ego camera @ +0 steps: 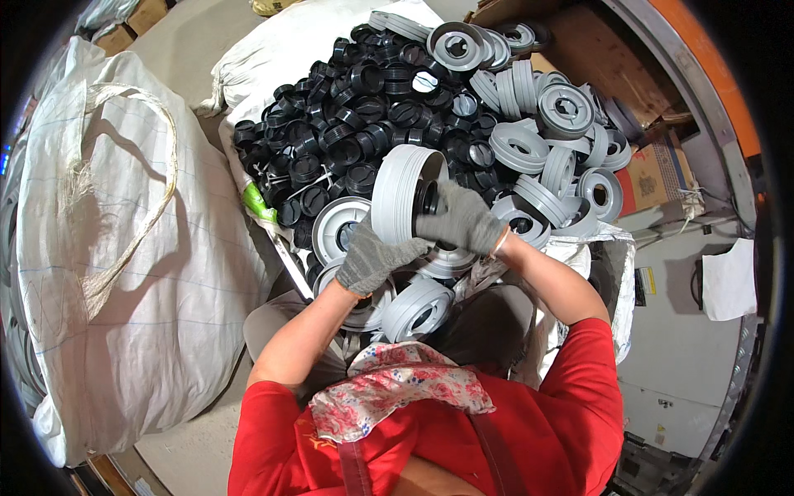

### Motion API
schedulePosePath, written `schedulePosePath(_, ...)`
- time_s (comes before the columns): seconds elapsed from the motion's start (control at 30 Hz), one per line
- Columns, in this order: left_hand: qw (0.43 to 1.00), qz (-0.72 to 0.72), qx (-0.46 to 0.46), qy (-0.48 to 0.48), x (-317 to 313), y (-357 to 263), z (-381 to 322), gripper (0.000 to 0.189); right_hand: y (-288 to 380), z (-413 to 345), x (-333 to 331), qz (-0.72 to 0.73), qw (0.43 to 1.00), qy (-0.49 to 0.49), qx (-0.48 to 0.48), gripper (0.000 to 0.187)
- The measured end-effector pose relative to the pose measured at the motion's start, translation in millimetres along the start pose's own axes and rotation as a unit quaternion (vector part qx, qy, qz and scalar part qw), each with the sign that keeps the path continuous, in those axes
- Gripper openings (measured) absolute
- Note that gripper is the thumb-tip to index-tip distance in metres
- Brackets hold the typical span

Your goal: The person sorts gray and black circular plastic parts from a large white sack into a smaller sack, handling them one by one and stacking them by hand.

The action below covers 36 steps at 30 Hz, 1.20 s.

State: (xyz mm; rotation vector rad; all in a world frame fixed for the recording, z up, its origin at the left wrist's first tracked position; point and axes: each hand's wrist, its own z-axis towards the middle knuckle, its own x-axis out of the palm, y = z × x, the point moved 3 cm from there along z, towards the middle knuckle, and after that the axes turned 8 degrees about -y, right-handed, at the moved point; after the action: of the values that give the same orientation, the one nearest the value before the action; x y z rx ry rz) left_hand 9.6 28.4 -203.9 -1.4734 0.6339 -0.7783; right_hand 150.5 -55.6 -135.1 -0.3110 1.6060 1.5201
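My left hand [376, 258], in a grey knit glove, grips the lower rim of a light grey ribbed plastic ring [394, 193] held on edge. My right hand [464, 217], gloved alike and slightly blurred, has its fingers at a black threaded plastic cap [425, 197] in the ring's open side. Whether that cap is seated in the ring is hidden. Under my hands lie more grey flanged rings [417, 309], some with black centres. Beyond them spreads a heap of black threaded caps [366, 111].
Grey plastic rings [566, 109] are piled at the right of the heap. A large white woven sack [136, 273] with a rope-like handle [169, 155] stands at the left. A printed cardboard box [657, 170] and a grey metal cabinet [673, 359] are at the right.
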Motion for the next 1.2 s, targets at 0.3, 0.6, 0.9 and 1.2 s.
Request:
schedulePosePath(0.3,1.0,-0.021,-0.002,0.021,16.3,-19.1,-5.9,0.072,-74.6,-9.9,50.4,0.241,0.961,0.072,0.111,0.088)
schedulePosePath(0.6,0.999,-0.005,0.04,0.006,12.9,-9.1,-6.3,0.096,-39.7,-14.3,29.6,0.191,0.981,-0.013,0.035,0.087)
schedulePosePath(0.9,0.883,0.393,0.179,0.183,16.9,3.9,-7.7,0.079,-207.3,51.8,-55.5,-0.362,0.915,-0.171,0.049,0.039)
schedulePosePath(1.2,0.967,-0.213,-0.12,-0.075,12.8,6.6,24.4,0.049,-175.7,15.2,-12.8,-0.604,0.757,-0.168,-0.182,0.02)
